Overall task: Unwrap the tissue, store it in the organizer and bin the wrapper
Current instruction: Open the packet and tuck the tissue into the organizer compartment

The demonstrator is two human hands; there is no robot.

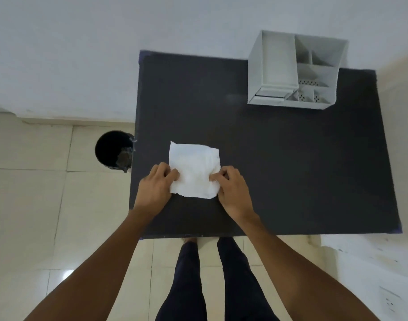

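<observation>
Near the table's front edge, both hands pinch the tissue.

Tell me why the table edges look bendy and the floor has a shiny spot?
Head view: the wide-angle lens bows the dark rectangular table and tilts the pale grey divided organizer; glare marks the glossy cream floor tiles; the white square tissue looks washed out, its folds faint; the round black bin is too dark inside to read.

Both arms extended forward; left hand and right hand palms down, fingers curled, pinching.
</observation>
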